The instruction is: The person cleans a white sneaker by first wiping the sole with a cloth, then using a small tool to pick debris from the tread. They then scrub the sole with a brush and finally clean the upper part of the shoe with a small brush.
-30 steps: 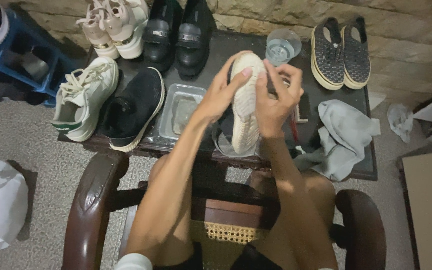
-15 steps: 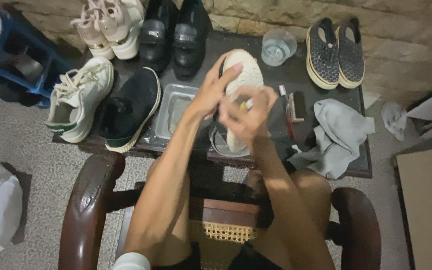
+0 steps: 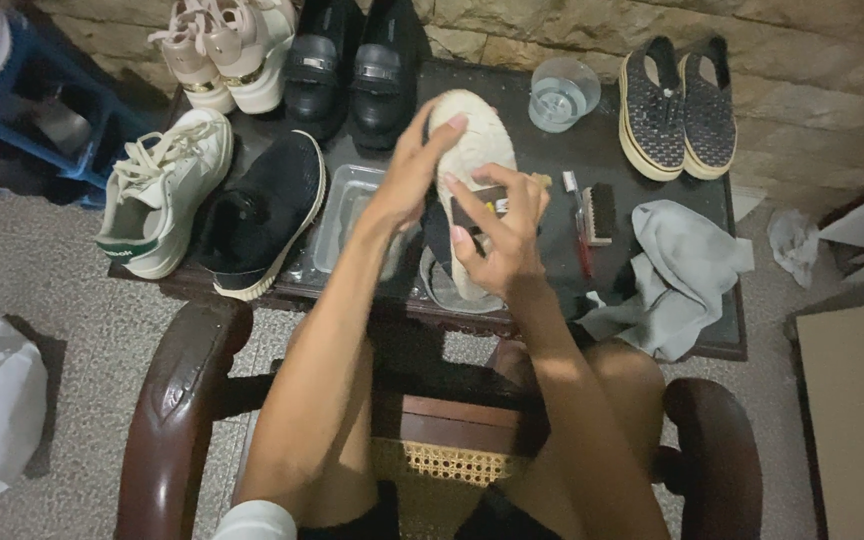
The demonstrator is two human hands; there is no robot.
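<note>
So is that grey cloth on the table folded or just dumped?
Dumped. The grey cloth lies crumpled in loose folds, one corner drooping over the table edge.

I'm seeing my right hand (image 3: pixel 497 235) sliding down from the toe of the cream shoe (image 3: pixel 472 150) to its middle, now gripping a small dark brush (image 3: pixel 480 208), while my left hand (image 3: pixel 414 170) is shifting up toward the toe.

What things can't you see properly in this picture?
- Head view: the small dark thing in the right hand; fingers cover most of it.
- Cream shoe: its near end sits behind both hands; the left hand covers one side.
- Metal tray: contents unclear, left arm crosses it.
- Blue stool: cut off by the left edge.
</note>
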